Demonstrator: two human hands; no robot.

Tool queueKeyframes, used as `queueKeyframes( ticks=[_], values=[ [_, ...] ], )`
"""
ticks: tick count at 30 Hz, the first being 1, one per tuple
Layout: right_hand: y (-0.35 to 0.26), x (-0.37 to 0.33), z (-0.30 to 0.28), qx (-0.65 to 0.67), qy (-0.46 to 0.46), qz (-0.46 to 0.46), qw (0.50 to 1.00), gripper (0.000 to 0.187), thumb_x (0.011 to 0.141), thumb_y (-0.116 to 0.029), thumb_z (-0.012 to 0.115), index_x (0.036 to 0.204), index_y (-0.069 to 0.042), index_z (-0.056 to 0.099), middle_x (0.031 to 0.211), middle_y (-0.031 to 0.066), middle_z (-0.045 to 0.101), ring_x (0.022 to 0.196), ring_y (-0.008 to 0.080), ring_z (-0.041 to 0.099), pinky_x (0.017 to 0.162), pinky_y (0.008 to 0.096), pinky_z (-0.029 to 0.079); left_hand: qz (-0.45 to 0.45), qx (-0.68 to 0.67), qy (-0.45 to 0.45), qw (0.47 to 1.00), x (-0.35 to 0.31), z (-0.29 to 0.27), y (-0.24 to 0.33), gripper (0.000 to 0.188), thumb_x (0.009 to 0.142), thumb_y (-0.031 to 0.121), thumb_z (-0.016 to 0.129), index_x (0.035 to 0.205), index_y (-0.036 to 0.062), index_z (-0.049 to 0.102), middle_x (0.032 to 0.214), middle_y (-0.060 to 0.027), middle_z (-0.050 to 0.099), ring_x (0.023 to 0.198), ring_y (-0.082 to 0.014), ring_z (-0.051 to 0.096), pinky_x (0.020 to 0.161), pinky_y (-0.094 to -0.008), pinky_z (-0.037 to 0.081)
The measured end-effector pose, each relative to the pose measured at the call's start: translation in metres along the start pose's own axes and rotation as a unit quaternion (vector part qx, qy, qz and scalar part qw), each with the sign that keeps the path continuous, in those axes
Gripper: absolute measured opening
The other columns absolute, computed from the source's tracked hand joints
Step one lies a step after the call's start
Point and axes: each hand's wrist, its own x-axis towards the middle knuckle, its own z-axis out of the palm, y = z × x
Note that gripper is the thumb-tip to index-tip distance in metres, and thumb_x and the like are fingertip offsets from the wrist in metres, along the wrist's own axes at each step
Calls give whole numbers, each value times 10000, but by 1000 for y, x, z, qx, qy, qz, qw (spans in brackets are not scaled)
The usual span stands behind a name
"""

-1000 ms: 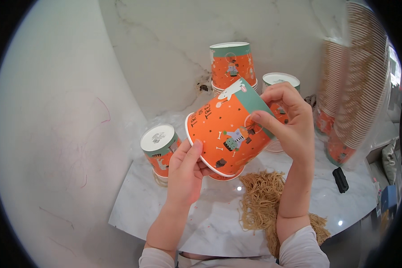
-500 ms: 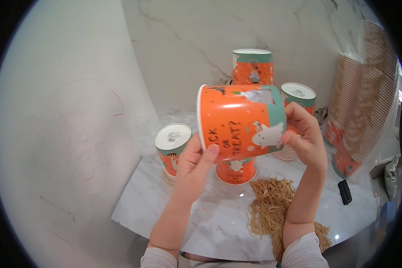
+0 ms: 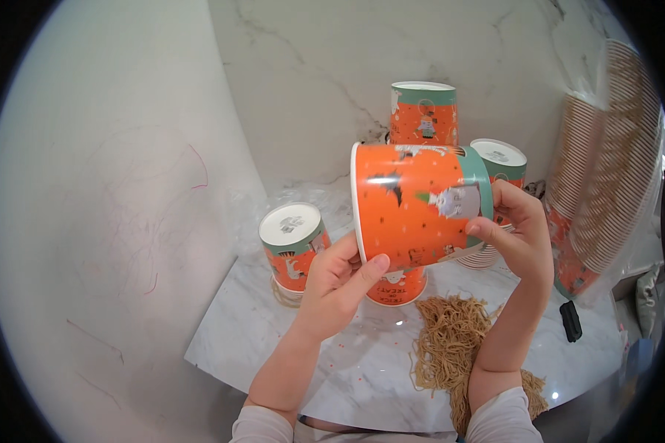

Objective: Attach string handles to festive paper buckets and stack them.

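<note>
A large orange paper bucket (image 3: 414,214) with a green base band, white rim and printed Halloween figures lies sideways in the air between my hands. At its open rim, on the left, my left hand (image 3: 340,288) grips the edge, thumb outside and fingers partly hidden. My right hand (image 3: 517,225) pinches the base end, with the thumb on the green band. Below the right forearm a heap of tan yarn strands (image 3: 454,340) spreads over the marble table and hangs past its front edge.
Upside-down buckets of the same kind stand on the table: one at left (image 3: 292,225), another at the back (image 3: 423,114), one at right (image 3: 499,153). Tall bagged bucket stacks (image 3: 606,170) lean at the far right. A small black object (image 3: 570,320) lies near the right edge.
The bucket has been turned about its long axis, bringing different printed figures into sight. Both hands and the bucket have shifted slightly right.
</note>
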Motion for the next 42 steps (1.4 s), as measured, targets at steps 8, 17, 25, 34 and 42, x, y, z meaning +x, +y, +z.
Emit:
queueKeyframes(
  ticks=[8, 17, 25, 34, 42],
  values=[
    [2, 0, -1, -118, -89, -64, 987, 298, 773, -133, 888, 787, -1, 622, 747, -19, 607, 707, 69, 515, 629, 265, 432, -3, -38, 66, 997, 1, -2, 3, 323, 1018, 66, 576, 1331, -17, 573, 1217, -50, 674, 1074, -92, 613, 921, -259, 481],
    [9, 4, 2, 8, 13, 44, 999, 259, 975, -216, 726, 927, 1, 593, 784, -44, 574, 717, 33, 462, 614, 221, 383, -6, -33, 18, 999, -1, -3, 6, 396, 1009, 39, 568, 1393, -28, 500, 1301, -69, 631, 1191, -115, 576, 1043, -303, 446],
    [14, 4, 2, 4, 24, 52, 998, 239, 979, -169, 718, 871, -22, 563, 785, -65, 514, 747, 11, 438, 629, 198, 374, -9, -48, 7, 999, -2, -2, 1, 373, 1014, 17, 560, 1377, -32, 487, 1289, -87, 630, 1184, -122, 582, 1031, -304, 459],
    [10, 6, 11, -21, 21, 31, 999, 202, 928, -119, 759, 912, -9, 590, 783, -58, 521, 760, 27, 477, 691, 209, 443, 63, 17, 74, 995, -2, -5, 5, 493, 958, -54, 575, 1423, -52, 411, 1329, -149, 601, 1214, -168, 589, 1062, -339, 466],
    [-10, 8, 31, -257, 79, -243, 932, 490, 691, -177, 906, 1102, -49, 671, 1133, 98, 621, 1058, 271, 607, 902, 400, 514, 73, 22, 111, 991, 0, 2, 8, 517, 953, -65, 570, 1439, -60, 391, 1367, -156, 573, 1256, -184, 573, 1079, -346, 462]
  ],
)
